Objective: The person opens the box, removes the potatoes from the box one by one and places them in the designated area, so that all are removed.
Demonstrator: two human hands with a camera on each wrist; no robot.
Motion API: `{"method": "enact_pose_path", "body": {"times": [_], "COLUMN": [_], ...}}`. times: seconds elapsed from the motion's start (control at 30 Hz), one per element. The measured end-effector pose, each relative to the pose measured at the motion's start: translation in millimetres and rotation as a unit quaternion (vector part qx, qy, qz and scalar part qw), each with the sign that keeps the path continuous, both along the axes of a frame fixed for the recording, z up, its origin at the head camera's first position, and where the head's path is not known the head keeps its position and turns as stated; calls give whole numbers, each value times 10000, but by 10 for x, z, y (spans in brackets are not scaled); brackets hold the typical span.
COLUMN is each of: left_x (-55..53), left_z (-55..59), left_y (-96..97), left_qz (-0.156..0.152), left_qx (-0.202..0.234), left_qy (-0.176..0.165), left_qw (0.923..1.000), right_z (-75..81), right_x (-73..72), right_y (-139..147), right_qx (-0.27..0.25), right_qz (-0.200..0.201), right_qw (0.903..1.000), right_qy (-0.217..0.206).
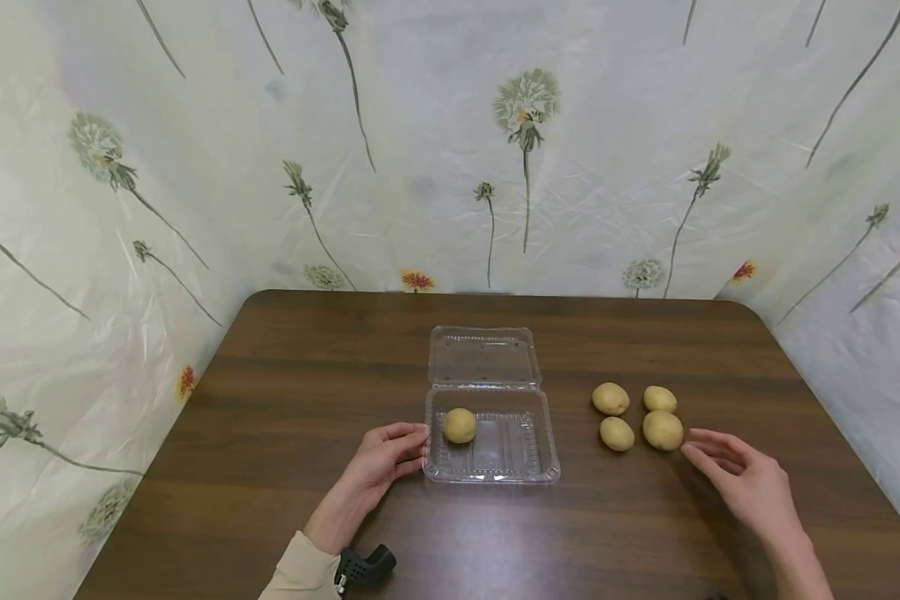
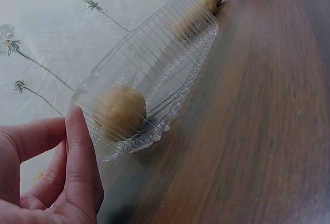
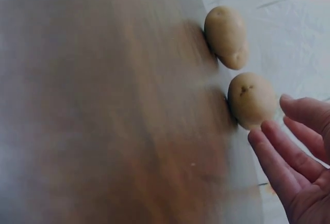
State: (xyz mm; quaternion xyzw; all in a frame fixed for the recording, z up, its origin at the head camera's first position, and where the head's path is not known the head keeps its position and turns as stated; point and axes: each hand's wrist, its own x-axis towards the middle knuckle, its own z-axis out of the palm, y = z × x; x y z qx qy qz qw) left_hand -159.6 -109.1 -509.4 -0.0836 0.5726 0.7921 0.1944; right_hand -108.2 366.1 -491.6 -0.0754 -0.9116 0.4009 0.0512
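Note:
A clear plastic clamshell container [image 1: 506,477] lies on the table with its lid [image 1: 483,357] folded back, away from me. One potato [image 1: 460,426] sits at the left inside it. My left hand [image 1: 388,457] pinches the container's left rim between thumb and fingers; the left wrist view shows the fingertips [image 2: 75,118] right at that edge. To the right lie several loose potatoes in a small group. My right hand [image 1: 746,479] is beside the nearest right potato [image 1: 663,431], fingers slightly bent and spread from the thumb, holding nothing.
The other loose potatoes, one of them at the front left [image 1: 617,434], lie between the container and my right hand. A brown wooden table [image 1: 307,367] carries everything. Flower-printed sheeting [image 1: 435,150] hangs behind it and at both sides.

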Motion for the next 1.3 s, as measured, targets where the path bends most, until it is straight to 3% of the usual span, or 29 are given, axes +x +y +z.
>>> {"method": "enact_pose_path", "body": {"times": [0.4,0.73,1.3], "left_x": [0,0,15], "left_z": [13,18,11], "left_y": [-4,-3,3], "left_qz": [14,28,10], "left_qx": [-29,-10,-13], "left_qy": [-20,-38,-28], "left_qw": [10000,10000,10000], "right_z": [-33,0,84], "right_x": [47,47,82], "right_y": [-81,-305,-619], "right_qx": [26,111,39], "right_qz": [377,865,1199], "right_qw": [9992,9957,9921], "right_qy": [-125,309,363]}}
